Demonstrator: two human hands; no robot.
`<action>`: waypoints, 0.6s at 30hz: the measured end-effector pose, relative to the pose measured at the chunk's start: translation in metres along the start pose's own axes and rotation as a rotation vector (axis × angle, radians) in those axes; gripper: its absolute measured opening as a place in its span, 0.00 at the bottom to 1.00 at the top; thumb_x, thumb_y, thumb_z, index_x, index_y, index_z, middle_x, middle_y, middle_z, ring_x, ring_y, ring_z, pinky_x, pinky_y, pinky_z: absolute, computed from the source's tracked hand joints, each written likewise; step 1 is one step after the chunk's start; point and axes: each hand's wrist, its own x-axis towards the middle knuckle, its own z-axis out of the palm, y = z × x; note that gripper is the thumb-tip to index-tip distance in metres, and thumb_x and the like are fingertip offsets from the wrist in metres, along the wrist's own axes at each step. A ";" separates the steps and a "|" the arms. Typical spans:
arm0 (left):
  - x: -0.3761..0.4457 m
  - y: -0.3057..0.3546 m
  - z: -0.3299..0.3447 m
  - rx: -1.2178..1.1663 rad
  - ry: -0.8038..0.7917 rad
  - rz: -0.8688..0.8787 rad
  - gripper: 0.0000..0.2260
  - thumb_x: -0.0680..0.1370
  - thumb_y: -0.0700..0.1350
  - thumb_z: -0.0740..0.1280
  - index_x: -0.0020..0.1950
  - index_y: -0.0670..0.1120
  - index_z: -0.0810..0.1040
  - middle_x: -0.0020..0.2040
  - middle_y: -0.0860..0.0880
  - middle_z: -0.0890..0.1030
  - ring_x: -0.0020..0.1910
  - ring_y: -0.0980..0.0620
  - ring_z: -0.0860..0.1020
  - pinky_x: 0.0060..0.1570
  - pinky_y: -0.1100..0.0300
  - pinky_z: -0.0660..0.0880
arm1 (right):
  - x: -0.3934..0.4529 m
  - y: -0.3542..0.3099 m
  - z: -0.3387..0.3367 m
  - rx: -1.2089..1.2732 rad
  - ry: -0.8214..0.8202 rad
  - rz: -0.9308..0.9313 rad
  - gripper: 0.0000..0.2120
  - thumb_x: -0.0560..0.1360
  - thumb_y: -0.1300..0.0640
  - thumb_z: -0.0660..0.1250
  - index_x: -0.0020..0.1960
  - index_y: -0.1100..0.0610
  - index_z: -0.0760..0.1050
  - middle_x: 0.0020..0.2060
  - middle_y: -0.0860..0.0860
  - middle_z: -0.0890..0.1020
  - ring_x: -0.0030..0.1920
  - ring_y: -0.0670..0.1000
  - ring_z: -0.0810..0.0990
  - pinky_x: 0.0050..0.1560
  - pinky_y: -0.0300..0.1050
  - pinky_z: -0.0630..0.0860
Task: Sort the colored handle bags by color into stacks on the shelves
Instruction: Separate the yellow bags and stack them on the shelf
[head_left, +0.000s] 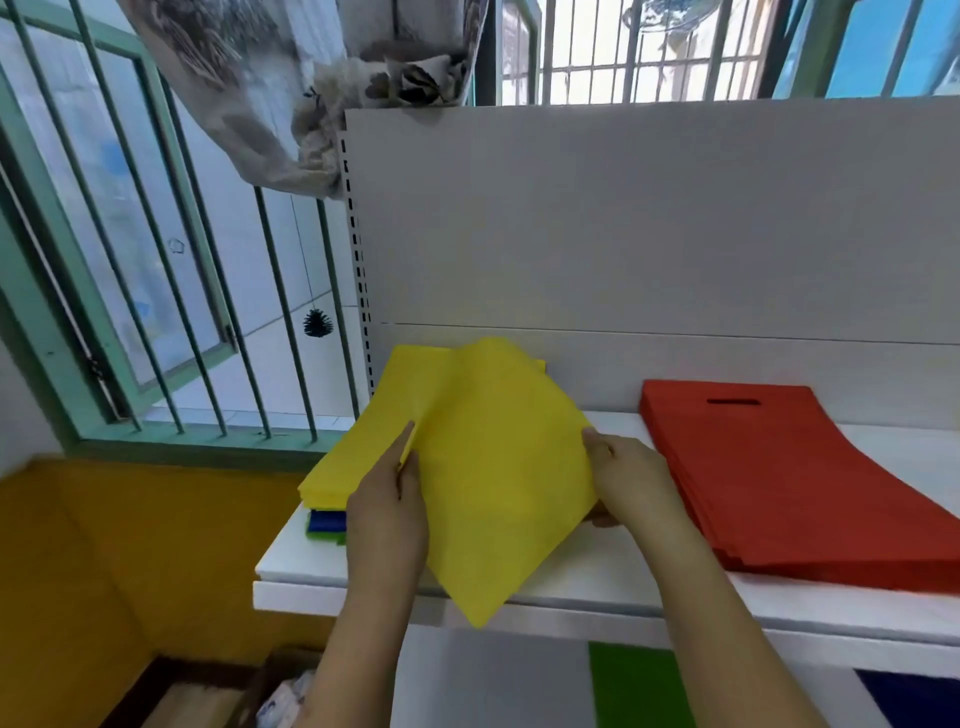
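Yellow bags (363, 457) hide most of blue bags (326, 519).

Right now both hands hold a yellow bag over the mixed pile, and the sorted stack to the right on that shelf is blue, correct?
Not quite. In the head view that stack is red, not blue. The rest holds: left hand and right hand hold the yellow bag over the pile.

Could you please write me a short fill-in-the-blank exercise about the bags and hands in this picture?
1. Both hands, the left hand and the right hand, hold a flat ____ fabric bag.
2. The stack of red fabric bags lies to the ____ of the yellow ones.
3. The white upper shelf stands above green and ____ bags.

Missing words: yellow; right; blue
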 end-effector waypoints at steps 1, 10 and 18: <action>-0.002 0.001 0.001 -0.070 -0.013 -0.012 0.16 0.84 0.47 0.57 0.72 0.57 0.71 0.63 0.56 0.75 0.57 0.56 0.73 0.53 0.62 0.69 | -0.008 0.002 -0.003 0.040 0.012 -0.016 0.20 0.82 0.44 0.55 0.48 0.53 0.81 0.38 0.54 0.81 0.34 0.56 0.83 0.35 0.54 0.82; -0.051 0.027 0.038 -0.356 -0.023 -0.012 0.18 0.83 0.39 0.58 0.65 0.60 0.75 0.64 0.59 0.76 0.54 0.69 0.74 0.56 0.67 0.72 | -0.062 0.036 -0.056 0.492 0.292 -0.099 0.19 0.78 0.54 0.67 0.69 0.52 0.73 0.54 0.37 0.79 0.50 0.29 0.76 0.50 0.27 0.75; -0.116 0.098 0.146 -0.391 -0.161 0.071 0.26 0.82 0.34 0.56 0.69 0.62 0.73 0.57 0.54 0.80 0.41 0.58 0.77 0.40 0.60 0.76 | -0.084 0.100 -0.157 0.640 0.428 0.006 0.20 0.80 0.52 0.63 0.71 0.46 0.69 0.66 0.45 0.75 0.62 0.43 0.75 0.65 0.47 0.73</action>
